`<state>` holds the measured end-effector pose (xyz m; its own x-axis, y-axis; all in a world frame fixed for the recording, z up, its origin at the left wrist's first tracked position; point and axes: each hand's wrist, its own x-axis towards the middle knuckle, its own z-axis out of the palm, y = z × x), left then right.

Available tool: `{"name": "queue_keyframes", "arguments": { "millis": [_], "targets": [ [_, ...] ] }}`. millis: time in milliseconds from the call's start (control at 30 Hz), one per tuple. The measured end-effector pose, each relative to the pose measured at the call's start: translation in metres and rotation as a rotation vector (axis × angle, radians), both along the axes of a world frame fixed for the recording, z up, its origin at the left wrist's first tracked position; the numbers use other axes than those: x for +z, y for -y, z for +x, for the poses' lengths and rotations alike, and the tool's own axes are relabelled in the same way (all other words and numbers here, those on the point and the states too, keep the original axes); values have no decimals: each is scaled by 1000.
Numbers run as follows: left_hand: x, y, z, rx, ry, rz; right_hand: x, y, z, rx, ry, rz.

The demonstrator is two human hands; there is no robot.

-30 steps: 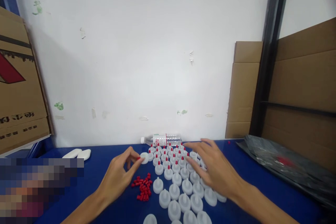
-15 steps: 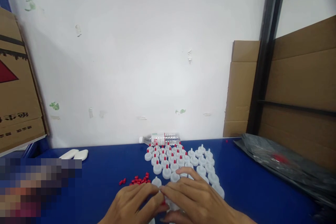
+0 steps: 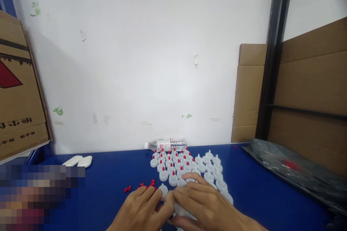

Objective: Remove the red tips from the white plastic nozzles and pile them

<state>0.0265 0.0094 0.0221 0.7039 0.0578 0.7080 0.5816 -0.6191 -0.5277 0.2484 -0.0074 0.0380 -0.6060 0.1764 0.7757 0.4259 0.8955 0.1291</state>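
Note:
My left hand (image 3: 143, 207) and my right hand (image 3: 202, 202) meet at the front, thumbs and fingertips pinched close together. Below the right fingers a white nozzle cap (image 3: 179, 208) shows in part, gripped by the right hand. Whatever is in the left pinch is hidden behind the fingers. Just beyond the left fingertips stands a white nozzle cap (image 3: 163, 190) without a red tip. Small red tips (image 3: 152, 183) lie in a loose pile by the left hand. Beyond the hands, several white nozzle caps with red tips (image 3: 173, 178) stand in rows; plain white ones (image 3: 209, 177) stand to their right.
A clear plastic bottle (image 3: 165, 144) lies along the wall. Two white rounded objects (image 3: 85, 161) rest at the back left of the blue table (image 3: 103, 177). A dark plastic bag (image 3: 287, 166) lies on the right. Cardboard (image 3: 21, 90) stands at the left side.
The left fingers have closed in toward the right hand, and the red piece seen between the hands is now covered. The view has shifted slightly.

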Motion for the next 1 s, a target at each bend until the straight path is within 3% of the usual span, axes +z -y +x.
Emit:
{"name": "queue_keyframes", "arguments": {
  "millis": [67,267,333,433,533,667,833,1000],
  "targets": [
    [1,2,0,-32,17,-62,0,0,0,-9,0,8],
    [-3,8,4,-130,113,-600,0,-2,-1,-54,38,143],
    [2,4,-1,-110,244,-813,2,-6,4,-85,51,180],
    [18,-9,-24,47,628,-1087,8,-22,26,-154,26,203],
    [31,-25,-49,174,694,-1053,14,-49,60,-336,-59,87],
    [26,-41,-57,297,532,-1141,12,-85,107,-693,-141,-107],
    [6,-48,-52,302,413,-1166,-2,-109,145,-866,-141,-181],
    [-4,-52,-55,341,315,-1155,-21,-119,157,-936,-92,-293]
  ]
}}
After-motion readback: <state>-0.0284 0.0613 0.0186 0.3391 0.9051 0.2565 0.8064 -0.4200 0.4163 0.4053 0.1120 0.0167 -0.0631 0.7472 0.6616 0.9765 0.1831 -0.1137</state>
